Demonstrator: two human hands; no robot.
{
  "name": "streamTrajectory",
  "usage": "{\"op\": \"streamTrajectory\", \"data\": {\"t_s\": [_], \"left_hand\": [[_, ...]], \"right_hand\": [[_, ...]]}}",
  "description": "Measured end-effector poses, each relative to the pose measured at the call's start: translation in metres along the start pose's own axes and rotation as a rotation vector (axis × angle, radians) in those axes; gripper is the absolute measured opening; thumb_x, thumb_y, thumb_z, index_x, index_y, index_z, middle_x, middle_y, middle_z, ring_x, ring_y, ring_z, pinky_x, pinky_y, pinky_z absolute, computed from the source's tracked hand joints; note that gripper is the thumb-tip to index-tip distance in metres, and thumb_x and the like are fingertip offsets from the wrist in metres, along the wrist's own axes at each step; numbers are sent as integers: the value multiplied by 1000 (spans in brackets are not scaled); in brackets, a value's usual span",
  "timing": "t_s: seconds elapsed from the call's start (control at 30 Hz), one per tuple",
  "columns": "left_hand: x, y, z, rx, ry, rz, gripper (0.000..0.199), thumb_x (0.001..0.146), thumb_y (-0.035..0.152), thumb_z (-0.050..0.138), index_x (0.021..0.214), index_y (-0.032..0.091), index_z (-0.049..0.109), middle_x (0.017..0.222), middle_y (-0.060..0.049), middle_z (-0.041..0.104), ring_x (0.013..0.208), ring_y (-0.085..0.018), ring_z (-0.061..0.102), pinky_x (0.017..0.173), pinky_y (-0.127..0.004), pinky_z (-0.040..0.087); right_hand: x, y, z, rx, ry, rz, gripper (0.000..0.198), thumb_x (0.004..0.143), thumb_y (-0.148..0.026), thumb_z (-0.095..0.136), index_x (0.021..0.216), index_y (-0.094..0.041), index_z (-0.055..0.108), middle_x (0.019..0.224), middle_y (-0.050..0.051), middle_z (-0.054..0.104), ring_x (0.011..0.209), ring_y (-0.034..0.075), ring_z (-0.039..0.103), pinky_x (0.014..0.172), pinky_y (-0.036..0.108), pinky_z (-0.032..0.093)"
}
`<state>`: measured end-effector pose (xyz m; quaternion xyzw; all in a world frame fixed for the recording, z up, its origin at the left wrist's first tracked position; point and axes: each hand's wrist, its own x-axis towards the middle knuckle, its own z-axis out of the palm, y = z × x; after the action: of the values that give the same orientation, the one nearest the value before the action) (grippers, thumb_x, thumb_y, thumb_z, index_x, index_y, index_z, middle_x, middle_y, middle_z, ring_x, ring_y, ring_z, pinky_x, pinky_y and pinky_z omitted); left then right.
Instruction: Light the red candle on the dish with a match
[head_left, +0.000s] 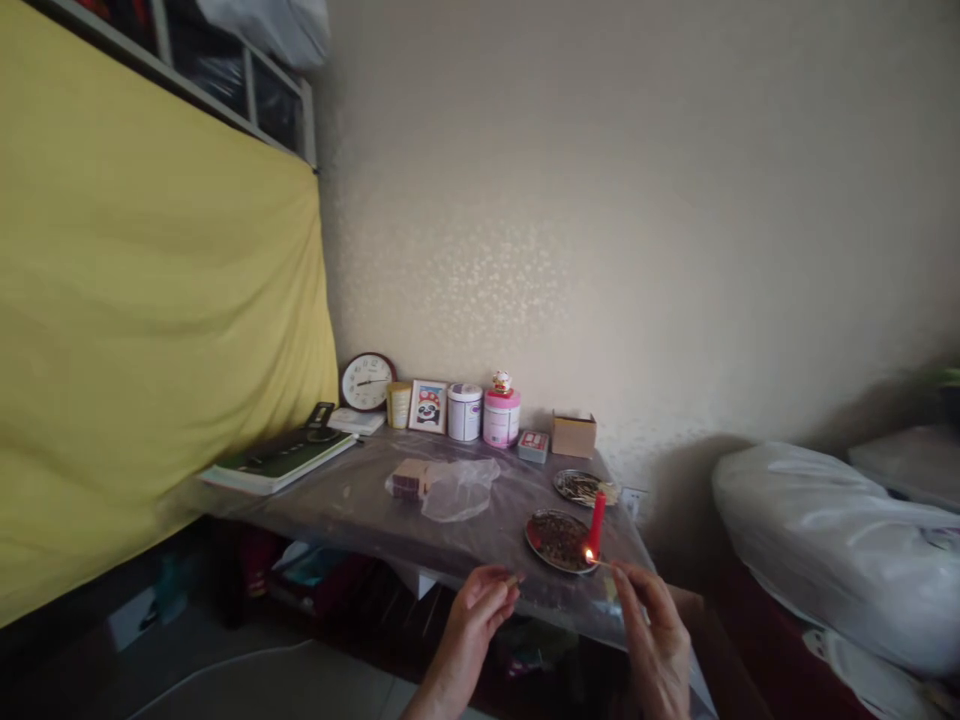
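Pinching a lit match in its fingers, right hand hung by the near edge of the desk; left hand curled, grip unclear. Red candle stood just past the flame, at the plate's right side. Open room lay leftward.

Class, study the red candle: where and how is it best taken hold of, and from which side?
Probably by a sideways pinch around the upper half of the red candle, coming from the right. It is slim and nearly upright, so opposite sides suit a pinch; the lit matchstick in the right hand has its flame by the candle's lower end, toward the left.
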<state>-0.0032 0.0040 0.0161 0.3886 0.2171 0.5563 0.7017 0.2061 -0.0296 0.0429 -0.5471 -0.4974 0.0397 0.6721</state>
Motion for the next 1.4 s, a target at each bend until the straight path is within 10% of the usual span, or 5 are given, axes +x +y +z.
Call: {"op": "streamTrajectory", "data": {"t_s": [0.2, 0.4, 0.83, 1.4], "left_hand": [[11, 40, -6, -21, 146, 65, 66, 79, 32, 62, 134, 23, 26, 111, -12, 64, 100, -20, 60, 91, -34, 40], [33, 100, -1, 22, 241, 238, 69, 73, 30, 68, 131, 25, 31, 107, -9, 64, 99, -20, 61, 90, -32, 42], [34, 7, -7, 59, 60, 16, 41, 76, 36, 65, 111, 20, 53, 108, -9, 64, 98, -22, 60, 88, -34, 43], [21, 11, 9, 16, 70, -167, 49, 65, 42, 73, 105, 18, 58, 105, -10, 66, 100, -25, 59, 88, -35, 43]], "right_hand": [[9, -7, -10, 46, 13, 106, 37, 71, -54, 61, 83, -20, 62, 84, 2, 61, 80, 21, 53, 75, 30, 39], [22, -8, -15, 107, 53, 257, 44, 65, -58, 64, 88, -20, 64, 86, 2, 64, 81, 21, 54, 73, 29, 39], [56, -16, -4, 375, 151, 289, 40, 56, -49, 75, 77, -16, 66, 72, 0, 64, 72, 16, 55, 69, 24, 43], [93, -20, 6, 460, 134, 270, 29, 58, -39, 77, 71, -17, 63, 66, -2, 64, 65, 15, 57, 65, 25, 46]]}}
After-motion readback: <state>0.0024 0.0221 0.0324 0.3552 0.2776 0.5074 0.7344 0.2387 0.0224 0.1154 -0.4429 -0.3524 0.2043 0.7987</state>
